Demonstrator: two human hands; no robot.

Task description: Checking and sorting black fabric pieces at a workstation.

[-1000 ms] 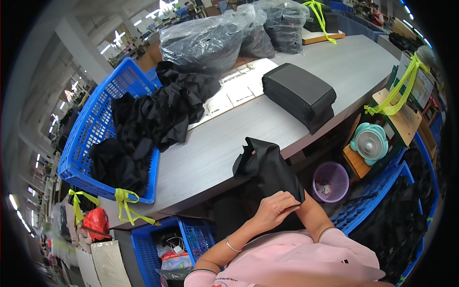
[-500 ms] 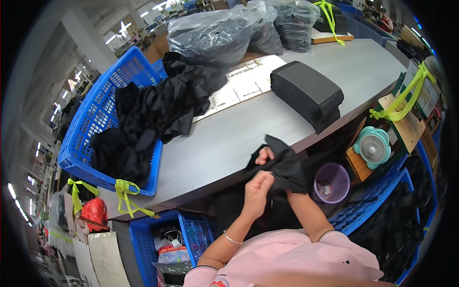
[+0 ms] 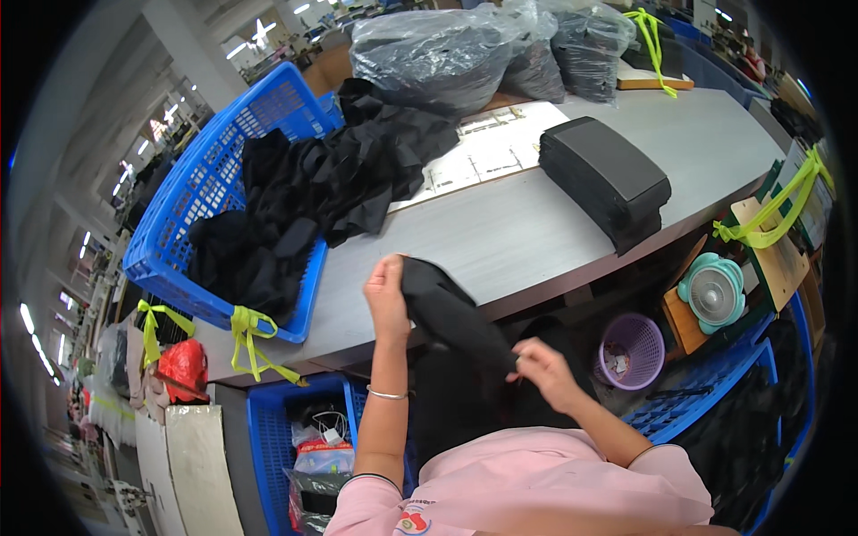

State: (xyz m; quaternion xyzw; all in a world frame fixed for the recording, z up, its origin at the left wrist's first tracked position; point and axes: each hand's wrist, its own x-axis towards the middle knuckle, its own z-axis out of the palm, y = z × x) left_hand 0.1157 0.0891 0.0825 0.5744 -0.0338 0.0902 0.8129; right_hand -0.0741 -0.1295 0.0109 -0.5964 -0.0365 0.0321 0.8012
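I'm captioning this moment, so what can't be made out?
All in the head view:
Held cloth: far side, hidden by its near side.
Upper basket: floor, hidden by black fabric.
Bags: contents, blurred by cloudy plastic.
Purple bin: scraps too small to identify.

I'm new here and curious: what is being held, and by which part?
Black cloth: the left grip holds its upper end, the right grip pinches its lower end.

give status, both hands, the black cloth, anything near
Left hand gripping one end of black cloth; right hand pinching the other. Cloth hangs between them. Beyond, on the table: blue crate spilling loose fabric at left, dark stack at right.
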